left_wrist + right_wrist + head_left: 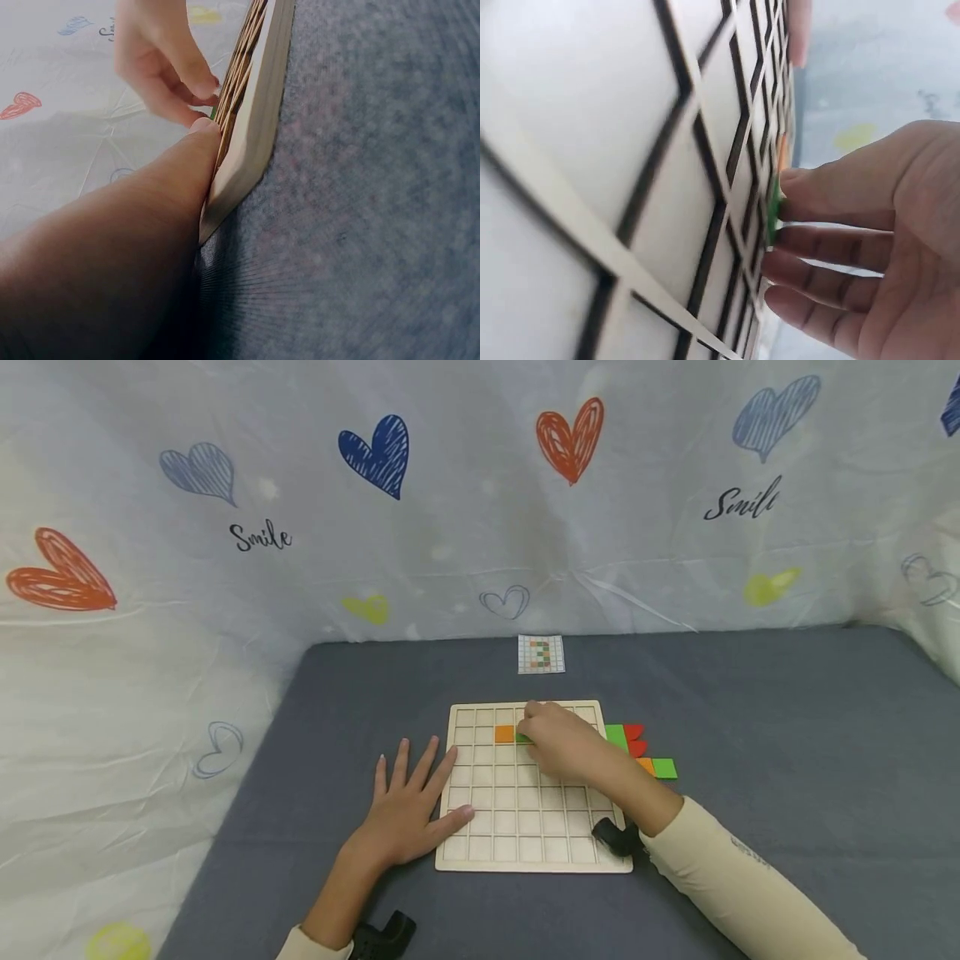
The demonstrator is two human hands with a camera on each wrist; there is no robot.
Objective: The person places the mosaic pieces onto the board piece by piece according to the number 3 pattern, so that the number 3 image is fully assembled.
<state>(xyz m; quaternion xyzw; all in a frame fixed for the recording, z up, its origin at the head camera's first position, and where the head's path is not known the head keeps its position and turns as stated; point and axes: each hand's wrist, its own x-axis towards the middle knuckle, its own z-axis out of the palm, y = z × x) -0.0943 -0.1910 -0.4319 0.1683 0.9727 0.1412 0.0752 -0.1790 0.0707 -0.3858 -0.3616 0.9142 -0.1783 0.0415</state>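
Observation:
A pale wooden grid board (517, 847) lies on the grey cloth. My left hand (401, 818) is spread flat at its left side, with the thumb resting over the board's edge. Over the upper rows, my right hand (558, 743) pinches a green square tile (774, 214) between thumb and fingertips, down at a cell. In the head view the hand hides most of that tile. Just left of it, an orange square tile (505, 734) sits in a cell of the same row.
Right of the board lie a green tile (616, 735), red rounded pieces (637, 748), an orange tile (647, 766) and another green tile (665, 768), partly behind the right forearm. A small card (541, 655) with a coloured grid pattern lies beyond the board, near the heart-printed curtain (442, 543).

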